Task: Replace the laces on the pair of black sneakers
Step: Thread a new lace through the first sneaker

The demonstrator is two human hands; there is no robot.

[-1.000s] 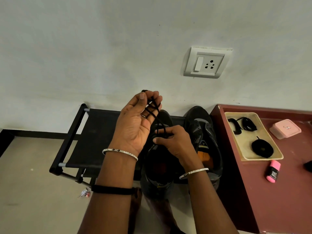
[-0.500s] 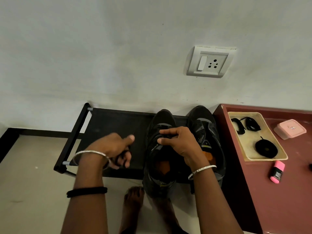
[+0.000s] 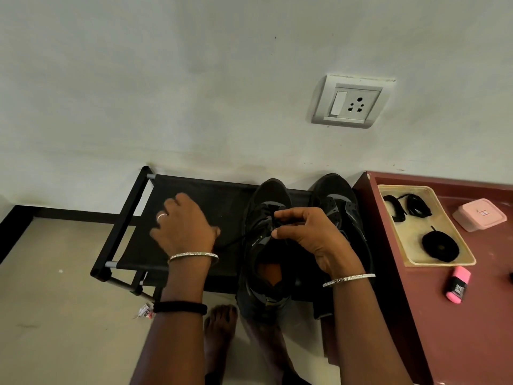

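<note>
Pinching a black lace [image 3: 238, 239] at the throat of one black sneaker [image 3: 266, 201], the right hand [image 3: 311, 243] works over a fabric shoe rack [image 3: 211, 190].
Palm down, fingers spread, the left hand [image 3: 184, 226] lies on the rack's taut black cloth where the lace ends; whether it grips the lace cannot be told. The second sneaker [image 3: 333, 195] stands just beside the first, toes toward a matte pale wall [image 3: 166, 93] with a socket plate [image 3: 351, 102]. On the right, a maroon table [image 3: 485, 329] carries a beige tray [image 3: 410, 254] of coiled laces [image 3: 440, 245], a pink box [image 3: 480, 215] and a pink highlighter [image 3: 456, 286].
</note>
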